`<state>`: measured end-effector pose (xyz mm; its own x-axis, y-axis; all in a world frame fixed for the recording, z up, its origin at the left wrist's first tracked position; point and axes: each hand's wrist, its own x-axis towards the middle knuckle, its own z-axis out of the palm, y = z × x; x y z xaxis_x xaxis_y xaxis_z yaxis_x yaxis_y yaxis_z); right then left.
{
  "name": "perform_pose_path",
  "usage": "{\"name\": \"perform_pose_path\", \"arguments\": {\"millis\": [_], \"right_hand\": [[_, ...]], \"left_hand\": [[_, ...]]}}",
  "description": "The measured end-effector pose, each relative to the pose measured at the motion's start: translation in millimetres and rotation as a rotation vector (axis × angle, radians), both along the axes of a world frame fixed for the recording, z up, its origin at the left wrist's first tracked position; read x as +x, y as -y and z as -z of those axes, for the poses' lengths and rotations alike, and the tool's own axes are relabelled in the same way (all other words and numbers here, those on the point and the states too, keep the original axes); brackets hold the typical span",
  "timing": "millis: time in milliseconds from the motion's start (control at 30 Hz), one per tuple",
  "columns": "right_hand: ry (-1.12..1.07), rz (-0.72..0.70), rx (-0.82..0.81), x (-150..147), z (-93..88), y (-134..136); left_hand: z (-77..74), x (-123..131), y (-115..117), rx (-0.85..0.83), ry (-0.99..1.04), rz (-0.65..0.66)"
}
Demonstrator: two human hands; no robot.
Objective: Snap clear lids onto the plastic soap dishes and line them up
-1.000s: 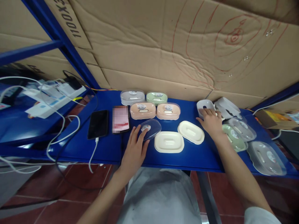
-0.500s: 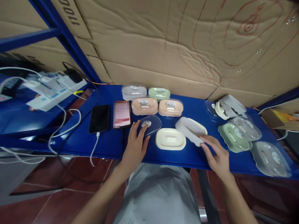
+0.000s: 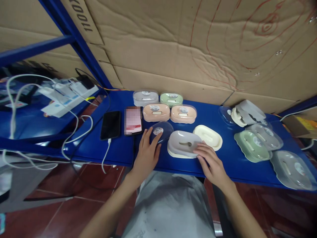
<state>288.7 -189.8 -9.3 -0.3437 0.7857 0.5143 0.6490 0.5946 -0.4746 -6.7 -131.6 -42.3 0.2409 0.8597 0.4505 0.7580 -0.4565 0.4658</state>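
My right hand (image 3: 210,162) has fingers and thumb closed on the right end of a grey soap dish tray (image 3: 184,139) with a slot in its middle. The tray rests on top of a cream oval base (image 3: 175,155), whose lower rim shows beneath it. My left hand (image 3: 148,150) lies with spread fingers on the near left part of a clear lid (image 3: 166,129) with a round sticker. A second cream oval base (image 3: 208,136) sits right behind my right hand's fingertips.
Covered soap dishes in grey (image 3: 145,98), green (image 3: 171,99) and peach (image 3: 156,114) stand at the back. More lie at right, including a green one (image 3: 252,147). Two phones, a dark one (image 3: 110,125) and a lit one (image 3: 133,122), lie left, near cables and a power strip (image 3: 66,102).
My right hand has brought the grey tray left and lowered it onto the nearer cream base, uncovering the other base. My left hand stays on the clear lid. The view has shifted slightly.
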Motion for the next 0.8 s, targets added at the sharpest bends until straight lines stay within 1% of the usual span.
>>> {"name": "perform_pose_path", "arguments": {"millis": [133, 200, 267, 367, 467, 567, 800], "right_hand": [[0.11, -0.002, -0.037, -4.0, 3.3, -4.4], [0.14, -0.002, -0.01, -4.8, 4.9, -7.0], [0.149, -0.005, 0.018, -5.7, 5.7, -8.6], [0.164, -0.029, 0.025, -7.6, 6.0, -8.1], [0.203, -0.048, 0.021, -9.0, 6.4, -5.3], [0.236, -0.046, 0.04, -9.4, 6.8, -2.9], [0.283, -0.038, 0.078, -12.2, 4.4, -1.3]], "left_hand": [[-0.3, -0.6, -0.6, -0.007, 0.01, -0.009], [-3.5, -1.5, 0.4, 0.016, 0.03, -0.008], [-9.4, -2.3, 3.1, 0.07, 0.066, 0.027], [-20.0, -0.9, 9.1, 0.165, 0.064, 0.188], [-25.1, 4.6, 13.9, 0.212, -0.049, 0.359], [-23.1, 9.5, 15.3, 0.213, -0.134, 0.428], [-15.0, 9.0, 13.8, 0.222, -0.142, 0.436]]}}
